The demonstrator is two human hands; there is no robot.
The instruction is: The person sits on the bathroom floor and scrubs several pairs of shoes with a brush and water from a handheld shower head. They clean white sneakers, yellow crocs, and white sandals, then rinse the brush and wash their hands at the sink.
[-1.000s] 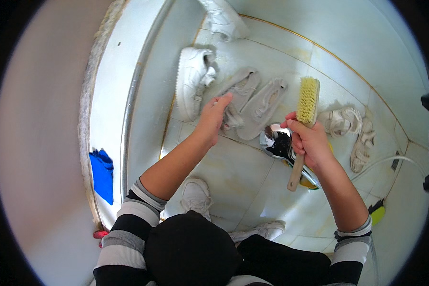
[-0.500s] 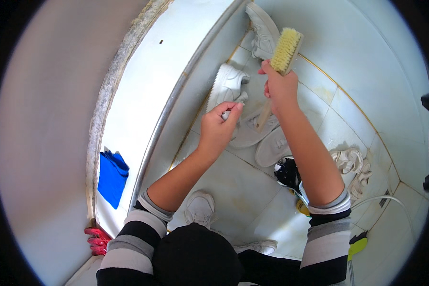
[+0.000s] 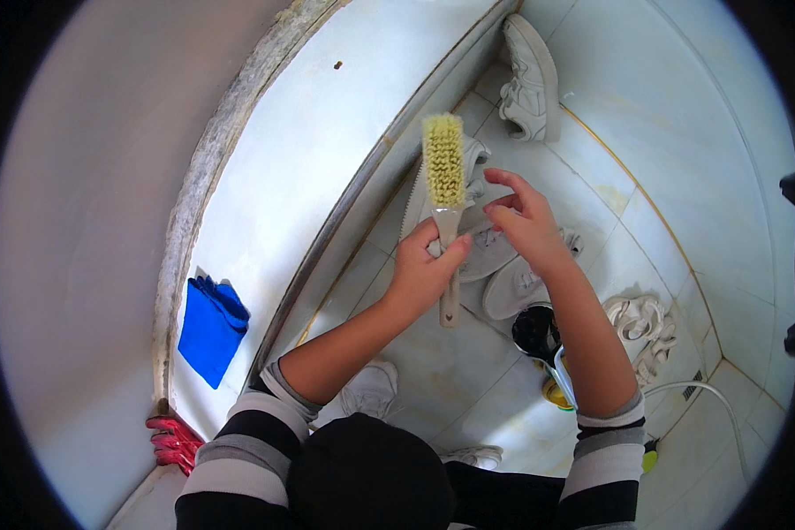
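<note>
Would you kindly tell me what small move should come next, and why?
I would probably reach the right hand forward to the farthest white shoe, because that hand is open and empty and lies nearer to it than the left hand, which is occupied gripping the scrubbing brush.

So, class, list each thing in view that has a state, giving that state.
Scrubbing brush: gripped in left hand, bristles exposed.
Right hand: empty, fingers bent.
White sneaker: propped on end against wall.
White sneaker behind brush: partly hidden.
Grey shoes: side by side, partly hidden.
Strappy sandals: lying on floor.
Blue cloth: folded, on ledge.
Red glove: crumpled.
Pale hose: bent in an arc.
</note>
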